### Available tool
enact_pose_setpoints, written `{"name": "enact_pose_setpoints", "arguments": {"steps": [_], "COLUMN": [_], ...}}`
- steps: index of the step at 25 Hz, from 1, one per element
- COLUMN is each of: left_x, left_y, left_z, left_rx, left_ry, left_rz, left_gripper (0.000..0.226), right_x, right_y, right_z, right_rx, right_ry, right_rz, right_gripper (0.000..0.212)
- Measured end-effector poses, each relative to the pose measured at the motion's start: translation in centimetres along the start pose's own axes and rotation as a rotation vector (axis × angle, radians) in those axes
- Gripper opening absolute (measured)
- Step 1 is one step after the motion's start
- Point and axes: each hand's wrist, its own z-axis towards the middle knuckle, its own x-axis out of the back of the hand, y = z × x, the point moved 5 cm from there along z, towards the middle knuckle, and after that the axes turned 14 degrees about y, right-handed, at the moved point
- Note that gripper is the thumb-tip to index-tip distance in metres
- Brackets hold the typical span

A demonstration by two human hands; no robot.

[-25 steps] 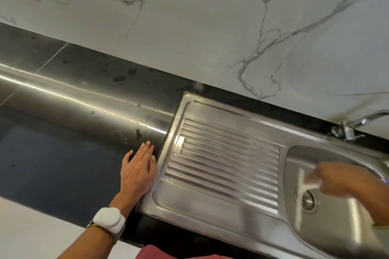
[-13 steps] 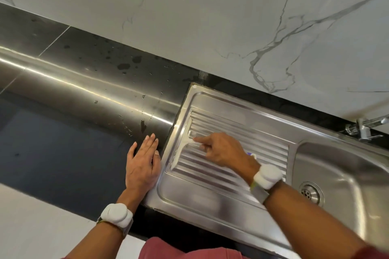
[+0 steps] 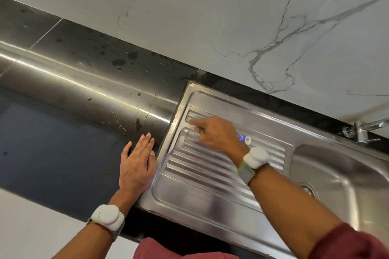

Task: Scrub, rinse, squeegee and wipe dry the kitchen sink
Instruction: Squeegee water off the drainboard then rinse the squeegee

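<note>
Seen from above, a person in a dark red sleeve [image 3: 355, 244] reaches both arms forward, each wrist wearing a white band [image 3: 106, 217]. The left hand [image 3: 136, 164] lies flat, fingers straight and together, on the dark countertop [image 3: 63, 132], just beside the left edge of the steel sink [image 3: 210, 202], holding nothing. The right hand [image 3: 216, 134] is over the ridged draining board [image 3: 210, 166], its fingers curled around a small tool [image 3: 245, 139] whose blue and white end pokes out near the wrist; its index finger stretches toward the board's far left corner. What the tool is cannot be told. To the right is the basin [image 3: 336, 176] with its drain [image 3: 309, 189]. Beyond it, a metal tap [image 3: 362, 130] stands at the back edge, under a white marble wall [image 3: 210, 17]. Water drops speckle the counter.
</note>
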Motion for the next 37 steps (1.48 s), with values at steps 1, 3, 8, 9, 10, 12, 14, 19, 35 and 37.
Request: {"name": "enact_pose_setpoints", "arguments": {"steps": [1,3,8,9,10,12,14,19,35,37], "left_x": [0.1,0.2,0.3,0.4,0.6,1.7,3.2,4.5,5.5,5.4], "left_y": [-0.1,0.0,0.3,0.3,0.3,0.3,-0.2,-2.6,-3.1,-3.3], "left_z": [0.0,0.0,0.1,0.1,0.1,0.0,-0.3,-1.4,-0.5,-0.6], "left_rx": [0.005,0.004,-0.002,-0.007,0.004,0.052,0.128,0.234,0.380,0.372], "left_ry": [0.001,0.004,0.005,0.013,0.036,0.116,0.208,0.247,0.409,0.406], "left_rz": [0.006,0.006,0.020,0.005,-0.020,-0.060,-0.045,0.024,-0.215,-0.240], "left_gripper": [0.052,0.051,0.050,0.050,0.049,0.047,0.046,0.052,0.084,0.085], "right_x": [-0.9,0.6,9.8,10.0,9.6,8.1,7.1,3.7,4.3,4.6], "right_y": [0.2,1.8,3.1,2.3,1.1,-2.5,-6.1,-16.8,-3.8,-6.1], "right_z": [-0.4,-0.7,4.2,5.2,6.0,7.1,9.6,21.5,-1.3,3.5], "right_rx": [0.056,0.102,0.094,0.098,0.114,0.176,0.208,0.260,0.322,0.325], "right_ry": [0.018,-0.023,-0.220,-0.198,-0.174,-0.102,0.040,0.252,-0.042,0.231], "right_rz": [-0.046,-0.100,-0.412,-0.298,-0.199,-0.075,0.043,0.006,-0.275,-0.199], "right_gripper": [0.042,0.040,0.040,0.049,0.058,0.064,0.058,0.032,0.051,0.044]}}
